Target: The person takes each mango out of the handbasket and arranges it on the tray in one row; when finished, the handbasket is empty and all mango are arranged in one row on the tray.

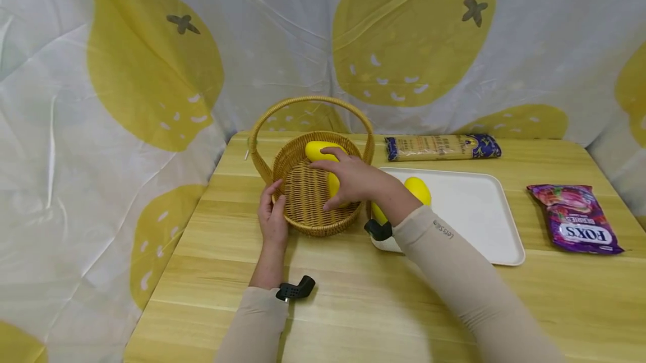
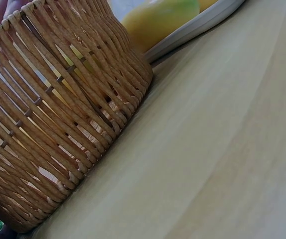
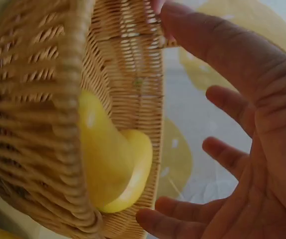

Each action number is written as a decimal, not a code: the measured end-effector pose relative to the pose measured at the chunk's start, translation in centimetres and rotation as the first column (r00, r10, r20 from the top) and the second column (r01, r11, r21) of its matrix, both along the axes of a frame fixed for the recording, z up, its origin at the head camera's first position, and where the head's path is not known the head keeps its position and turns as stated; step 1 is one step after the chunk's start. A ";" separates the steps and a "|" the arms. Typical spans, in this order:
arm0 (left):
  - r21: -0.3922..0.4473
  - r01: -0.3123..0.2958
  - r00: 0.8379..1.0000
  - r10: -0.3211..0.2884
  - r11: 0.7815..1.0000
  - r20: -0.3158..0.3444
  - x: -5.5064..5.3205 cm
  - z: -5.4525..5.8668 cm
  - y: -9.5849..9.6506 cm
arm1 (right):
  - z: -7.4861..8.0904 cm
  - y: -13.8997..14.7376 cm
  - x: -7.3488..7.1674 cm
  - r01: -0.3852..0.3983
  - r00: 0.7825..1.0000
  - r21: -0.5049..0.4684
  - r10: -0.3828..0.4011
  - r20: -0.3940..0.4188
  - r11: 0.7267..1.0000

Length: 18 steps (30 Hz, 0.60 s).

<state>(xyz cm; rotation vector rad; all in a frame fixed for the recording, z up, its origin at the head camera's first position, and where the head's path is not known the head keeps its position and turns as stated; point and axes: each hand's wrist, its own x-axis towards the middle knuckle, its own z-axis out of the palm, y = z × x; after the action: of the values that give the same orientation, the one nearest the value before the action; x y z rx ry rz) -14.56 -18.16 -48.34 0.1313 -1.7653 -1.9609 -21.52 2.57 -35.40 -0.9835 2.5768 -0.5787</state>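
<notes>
From the head view I can see two yellow fruits in the wicker basket and what look like two more pieces on the white tray, partly behind the forearm; I'd judge the filling about half done, with those left. The left hand grips the basket's near-left rim; the right hand arches palm-down over its right side. The left wrist view shows only bits of fingers at the wickerwork. In the right wrist view, the fingers and thumb spread wide, holding nothing, beside the fruits.
</notes>
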 end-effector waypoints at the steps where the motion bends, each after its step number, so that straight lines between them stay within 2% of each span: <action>1: 0.004 0.006 1.000 -0.005 1.000 -0.002 0.0 0.0 0.0 | 0.0 -0.2 -0.4 -0.017 1.000 0.020 0.017 0.011 1.000; 5: 0.016 0.012 1.000 -0.012 1.000 -0.001 0.1 0.1 0.1 | 0.0 -0.8 -1.6 -0.073 0.997 0.099 0.069 0.041 0.992; 11: 0.030 0.009 1.000 -0.009 1.000 0.009 0.0 0.1 0.1 | -0.3 -1.2 -2.6 -0.078 0.995 0.221 0.064 0.072 0.972; 18: 0.031 0.016 1.000 -0.016 0.999 0.012 0.0 0.3 0.0 | -0.6 -1.4 -3.0 -0.091 0.994 0.263 0.072 0.079 0.961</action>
<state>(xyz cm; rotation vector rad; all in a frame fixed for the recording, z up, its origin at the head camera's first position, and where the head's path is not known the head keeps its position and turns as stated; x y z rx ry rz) -14.55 -18.13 -48.07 0.1408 -1.7496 -2.0033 -24.50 1.21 -35.96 -0.9540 2.4585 -0.2311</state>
